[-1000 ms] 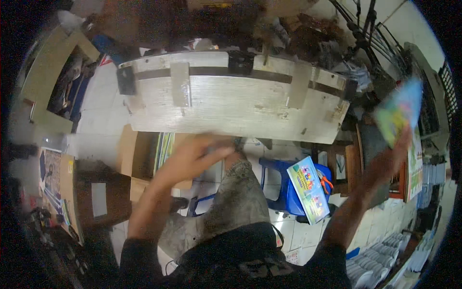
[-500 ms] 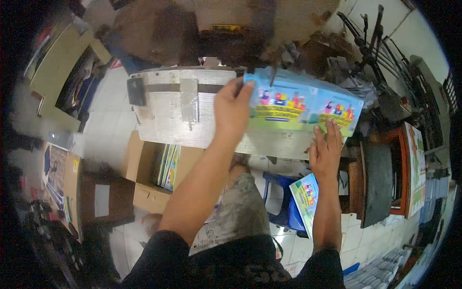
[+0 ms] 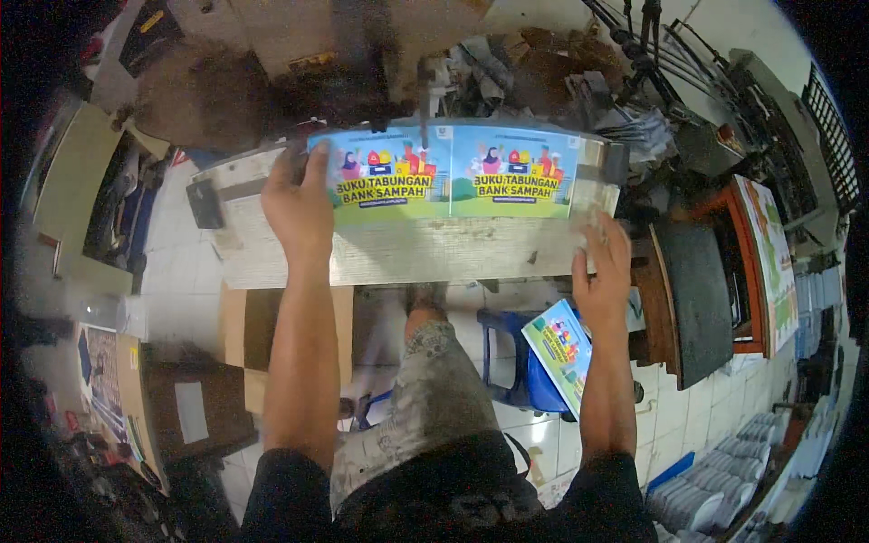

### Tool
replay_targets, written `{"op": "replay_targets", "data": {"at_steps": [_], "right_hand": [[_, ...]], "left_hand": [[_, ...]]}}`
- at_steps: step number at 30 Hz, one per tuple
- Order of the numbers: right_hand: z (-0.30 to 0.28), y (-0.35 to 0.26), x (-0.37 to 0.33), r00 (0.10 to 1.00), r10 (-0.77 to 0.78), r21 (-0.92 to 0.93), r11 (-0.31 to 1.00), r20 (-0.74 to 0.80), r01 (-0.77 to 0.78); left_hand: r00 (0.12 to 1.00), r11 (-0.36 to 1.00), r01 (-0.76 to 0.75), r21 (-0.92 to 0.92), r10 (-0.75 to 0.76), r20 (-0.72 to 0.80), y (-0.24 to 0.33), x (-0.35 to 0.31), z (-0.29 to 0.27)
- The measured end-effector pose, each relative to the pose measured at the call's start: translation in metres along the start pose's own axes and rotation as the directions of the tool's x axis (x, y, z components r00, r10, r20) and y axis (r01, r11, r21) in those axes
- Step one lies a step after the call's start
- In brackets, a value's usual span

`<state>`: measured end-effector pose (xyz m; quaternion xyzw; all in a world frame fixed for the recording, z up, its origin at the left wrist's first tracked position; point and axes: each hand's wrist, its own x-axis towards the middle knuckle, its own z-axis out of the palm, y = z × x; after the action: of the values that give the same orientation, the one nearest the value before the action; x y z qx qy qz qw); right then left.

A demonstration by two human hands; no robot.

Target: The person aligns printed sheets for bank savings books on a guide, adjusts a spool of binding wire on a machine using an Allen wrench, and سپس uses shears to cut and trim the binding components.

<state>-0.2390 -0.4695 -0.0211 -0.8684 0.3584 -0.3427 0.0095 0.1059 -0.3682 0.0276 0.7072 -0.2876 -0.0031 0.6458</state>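
Observation:
A long blue and green printed booklet (image 3: 398, 195), showing the same cartoon cover side by side, lies along the far half of a pale wooden work board (image 3: 453, 258). My left hand (image 3: 301, 204) pinches its left end, thumb on top. Off its lower right corner, my right hand (image 3: 605, 262) hovers with fingers apart, holding nothing. At the booklet's far edge, a thin dark upright part (image 3: 423, 118) comes down onto or just above its middle; I cannot tell whether they touch.
Below the board on the right, more printed booklets (image 3: 559, 348) rest on a blue plastic stool (image 3: 534, 389). A cardboard box (image 3: 237, 330) stands under the left side. Dark wooden furniture (image 3: 692, 308) is at the right, with scrap paper (image 3: 480, 72) behind the board.
The booklet now lies level and further left along the board, where it was tilted before. My left hand has moved left with it; my right hand has come off its surface.

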Motion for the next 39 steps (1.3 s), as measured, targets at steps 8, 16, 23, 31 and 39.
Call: {"op": "replay_targets", "data": {"at_steps": [8, 16, 23, 31, 39], "right_hand": [[-0.012, 0.018, 0.041, 0.985, 0.018, 0.005, 1.0, -0.173, -0.017], [0.008, 0.027, 0.107, 0.974, -0.215, -0.188, 0.962, -0.069, 0.199], [0.024, 0.034, 0.109, 0.99, -0.14, -0.392, 0.911, -0.007, 0.126], [0.02, 0.029, 0.106, 0.993, -0.112, -0.415, 0.903, 0.029, 0.114], [0.022, 0.039, 0.109, 0.986, -0.163, -0.427, 0.891, 0.018, 0.155]], "left_hand": [[0.947, 0.912, -0.319, 0.257, 0.295, 0.129, -0.016, -0.011, 0.015], [0.923, 0.852, -0.385, 0.355, 0.357, 0.144, 0.002, -0.013, 0.016], [0.865, 0.796, -0.502, 0.339, 0.473, 0.17, -0.01, -0.007, 0.01], [0.881, 0.827, -0.472, 0.304, 0.44, 0.173, -0.016, -0.011, 0.01], [0.879, 0.823, -0.476, 0.311, 0.437, 0.19, -0.016, -0.006, 0.009]]}}
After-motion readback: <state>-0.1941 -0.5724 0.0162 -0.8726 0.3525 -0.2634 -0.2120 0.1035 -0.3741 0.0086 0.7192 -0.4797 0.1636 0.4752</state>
